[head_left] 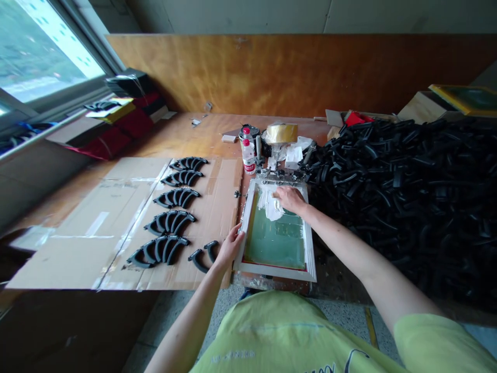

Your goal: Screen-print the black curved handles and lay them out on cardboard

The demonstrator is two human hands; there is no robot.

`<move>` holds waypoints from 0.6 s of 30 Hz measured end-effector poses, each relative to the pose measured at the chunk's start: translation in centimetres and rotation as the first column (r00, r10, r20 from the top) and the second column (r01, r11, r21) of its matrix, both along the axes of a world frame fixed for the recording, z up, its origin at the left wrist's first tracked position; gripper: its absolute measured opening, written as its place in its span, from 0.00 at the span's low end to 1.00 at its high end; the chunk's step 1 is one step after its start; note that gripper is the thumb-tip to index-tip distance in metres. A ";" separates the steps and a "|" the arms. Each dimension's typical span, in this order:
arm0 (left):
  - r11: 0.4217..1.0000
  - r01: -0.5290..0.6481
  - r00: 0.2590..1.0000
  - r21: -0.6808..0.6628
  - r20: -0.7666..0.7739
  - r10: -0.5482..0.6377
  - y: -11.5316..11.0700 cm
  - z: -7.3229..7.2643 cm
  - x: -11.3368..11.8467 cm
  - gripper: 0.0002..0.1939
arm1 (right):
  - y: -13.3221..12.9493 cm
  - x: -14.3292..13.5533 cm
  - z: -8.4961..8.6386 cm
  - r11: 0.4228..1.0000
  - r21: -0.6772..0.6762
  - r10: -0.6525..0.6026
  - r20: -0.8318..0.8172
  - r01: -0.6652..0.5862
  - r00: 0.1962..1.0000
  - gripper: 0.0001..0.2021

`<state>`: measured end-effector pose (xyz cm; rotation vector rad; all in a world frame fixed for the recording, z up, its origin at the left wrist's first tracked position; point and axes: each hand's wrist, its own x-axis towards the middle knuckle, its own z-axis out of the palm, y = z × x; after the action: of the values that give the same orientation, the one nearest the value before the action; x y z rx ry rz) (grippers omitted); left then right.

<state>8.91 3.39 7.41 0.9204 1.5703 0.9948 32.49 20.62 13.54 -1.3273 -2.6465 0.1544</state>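
A screen-printing frame [311, 254] with a pale metal border and green mesh [272, 243] lies in front of me, fixed at its far end to a metal hinge clamp [281, 177]. My left hand [230, 247] grips the frame's left edge, fingers curled at its side. Over the far part of the mesh, my right hand [291, 200] is closed, its fingertips at a thick white smear [271, 204] that looks like ink. What those fingers hold is mostly hidden. Two curved black plastic parts [199, 260] lie on cardboard just left of my left hand.
Several rows of curved black parts [173, 223] lie on flattened cardboard [77, 243] at left. A large heap of black parts [404, 197] fills the right side. Behind the frame stand red-capped bottles [248, 158] and a roll of tape [281, 133]. Boxes [116, 124] sit by the window.
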 end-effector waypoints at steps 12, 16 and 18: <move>1.000 0.027 0.999 -0.009 0.032 -0.027 -0.3 0.8 0.0 0.36 | -2.4 1.5 -0.7 0.982 0.051 0.187 -0.162 -0.181 0.969 0.09; 1.000 0.025 0.998 -0.005 0.058 -0.025 -0.3 1.1 0.0 0.37 | -4.2 2.6 -1.8 0.955 0.041 0.297 -0.208 -0.295 0.932 0.10; 1.000 0.020 0.997 -0.011 0.068 -0.019 -0.3 1.4 0.0 0.38 | -3.5 2.7 -1.2 0.957 -0.007 0.281 -0.230 -0.291 0.932 0.07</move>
<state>8.95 3.09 8.80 0.8833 1.5058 0.9927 35.15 17.08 12.33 -0.8646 -2.6328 0.3778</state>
